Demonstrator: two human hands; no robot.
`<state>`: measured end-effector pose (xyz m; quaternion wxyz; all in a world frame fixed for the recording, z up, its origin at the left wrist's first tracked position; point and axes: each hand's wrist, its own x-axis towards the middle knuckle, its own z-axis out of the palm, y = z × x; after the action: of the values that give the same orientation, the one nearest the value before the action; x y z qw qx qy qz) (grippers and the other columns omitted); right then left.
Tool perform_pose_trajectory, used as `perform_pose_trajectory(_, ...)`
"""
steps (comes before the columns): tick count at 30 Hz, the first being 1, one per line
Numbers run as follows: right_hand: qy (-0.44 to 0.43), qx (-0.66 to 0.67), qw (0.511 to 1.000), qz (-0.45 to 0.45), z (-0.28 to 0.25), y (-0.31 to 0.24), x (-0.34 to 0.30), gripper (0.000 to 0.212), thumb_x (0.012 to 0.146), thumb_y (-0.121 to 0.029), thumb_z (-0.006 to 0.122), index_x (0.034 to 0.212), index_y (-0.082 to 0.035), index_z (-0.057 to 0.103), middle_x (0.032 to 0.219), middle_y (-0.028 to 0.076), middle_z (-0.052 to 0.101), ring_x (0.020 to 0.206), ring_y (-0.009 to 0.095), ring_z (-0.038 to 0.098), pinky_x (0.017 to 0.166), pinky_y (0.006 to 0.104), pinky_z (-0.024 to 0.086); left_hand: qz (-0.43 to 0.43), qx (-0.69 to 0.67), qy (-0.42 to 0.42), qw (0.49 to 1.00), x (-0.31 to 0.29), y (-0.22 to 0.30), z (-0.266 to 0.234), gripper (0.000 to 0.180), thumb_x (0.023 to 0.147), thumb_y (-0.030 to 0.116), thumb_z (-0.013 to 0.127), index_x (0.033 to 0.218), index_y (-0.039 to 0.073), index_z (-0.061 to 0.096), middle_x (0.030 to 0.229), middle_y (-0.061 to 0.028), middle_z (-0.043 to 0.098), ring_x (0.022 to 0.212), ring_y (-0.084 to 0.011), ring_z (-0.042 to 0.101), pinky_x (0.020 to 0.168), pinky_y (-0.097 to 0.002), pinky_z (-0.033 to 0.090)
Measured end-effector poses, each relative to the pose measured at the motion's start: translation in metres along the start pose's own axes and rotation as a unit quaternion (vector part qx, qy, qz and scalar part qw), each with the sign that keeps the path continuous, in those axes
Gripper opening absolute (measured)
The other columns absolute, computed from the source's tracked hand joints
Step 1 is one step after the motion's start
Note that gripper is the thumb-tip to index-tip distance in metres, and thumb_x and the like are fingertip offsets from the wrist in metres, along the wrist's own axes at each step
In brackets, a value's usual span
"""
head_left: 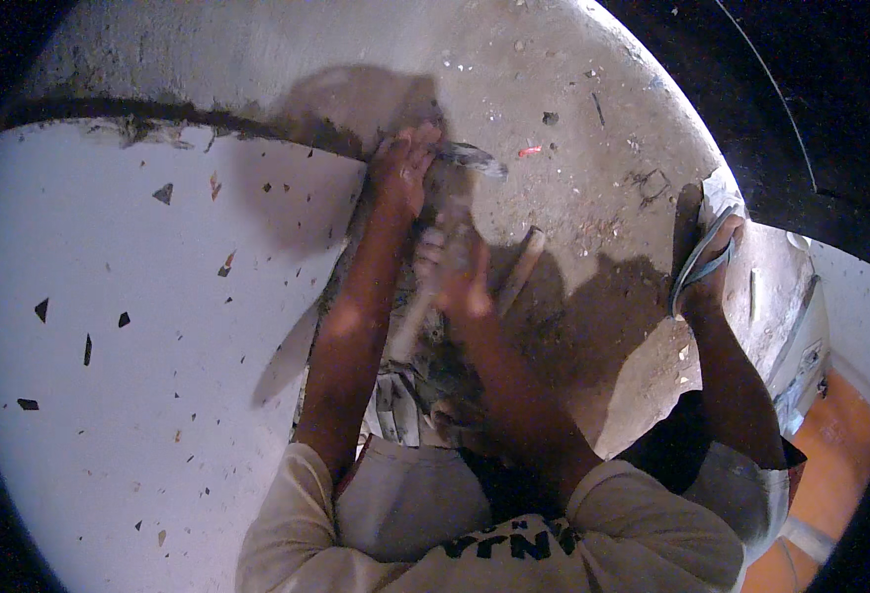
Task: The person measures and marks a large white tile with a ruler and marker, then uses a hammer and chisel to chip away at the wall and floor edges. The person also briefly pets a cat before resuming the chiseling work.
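My left hand (407, 168) reaches to the far corner of a large white slab (198, 366) speckled with dark and brown chips. Its fingers are stretched out, low against the dirty ground beside the slab's edge. A grey, flat piece (477, 160) lies just right of the fingertips; its kind is unclear. Nearer to me, my right hand (455, 272) is blurred by motion, with its fingers curled round a pale stick-like handle (411, 328) that slants toward me. What the handle's other end carries is hidden. Right of that hand lies a short wooden stick (522, 267).
Rough, dusty floor (593, 188) with crumbs, a red scrap (529, 151) and dark bits spreads to the right. My sandalled foot (709, 262) rests there. A grey, dirty strip of wall or floor (208, 59) borders the slab's far edge. Orange surface (835, 445) shows at lower right.
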<state>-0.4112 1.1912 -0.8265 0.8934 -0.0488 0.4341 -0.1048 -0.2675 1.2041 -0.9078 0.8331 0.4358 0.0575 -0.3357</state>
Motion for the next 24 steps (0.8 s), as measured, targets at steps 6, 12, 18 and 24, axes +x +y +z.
perform_pose_trajectory(6,0.007,0.153,0.977,-0.145,-0.039,-0.025,0.002,0.035,0.096,-0.049,0.042,0.101,-0.017,0.054,0.066,-0.001,0.048,0.052,0.014,0.046,0.048,0.0301,0.042,0.017,-0.008,0.003,1.0,-0.001,-0.001,-0.003,0.063,0.088,0.031,0.066,0.131,-0.005,0.036,0.132,-0.0227,0.051,0.121,-0.0353,0.052,0.105,-0.0469,0.036)
perform_pose_trajectory(12,0.018,0.009,1.0,-0.021,-0.01,0.004,0.01,0.033,0.096,-0.048,0.044,0.095,-0.017,0.053,0.065,0.0,0.048,0.05,0.014,0.045,0.044,0.0294,0.041,0.107,0.074,-0.07,0.989,0.017,-0.016,-0.029,0.06,0.089,0.031,0.065,0.128,-0.006,0.037,0.131,-0.0237,0.051,0.12,-0.0368,0.053,0.105,-0.0474,0.037)
perform_pose_trajectory(18,0.016,0.164,0.971,-0.173,-0.042,-0.023,0.007,0.03,0.095,-0.046,0.049,0.089,-0.017,0.052,0.064,0.0,0.048,0.049,0.015,0.044,0.045,0.0305,0.042,0.021,0.001,0.007,1.0,-0.001,0.002,-0.004,0.058,0.09,0.03,0.064,0.127,-0.006,0.038,0.129,-0.023,0.052,0.119,-0.0361,0.053,0.105,-0.0494,0.036)
perform_pose_trajectory(24,0.023,-0.02,0.999,0.017,-0.014,-0.001,0.005,0.031,0.093,-0.046,0.052,0.088,-0.016,0.051,0.063,0.001,0.047,0.051,0.016,0.046,0.05,0.0327,0.042,0.046,-0.019,-0.046,0.998,0.001,-0.003,-0.008,0.057,0.089,0.03,0.064,0.127,-0.004,0.039,0.129,-0.0233,0.052,0.119,-0.0366,0.054,0.105,-0.0491,0.036)
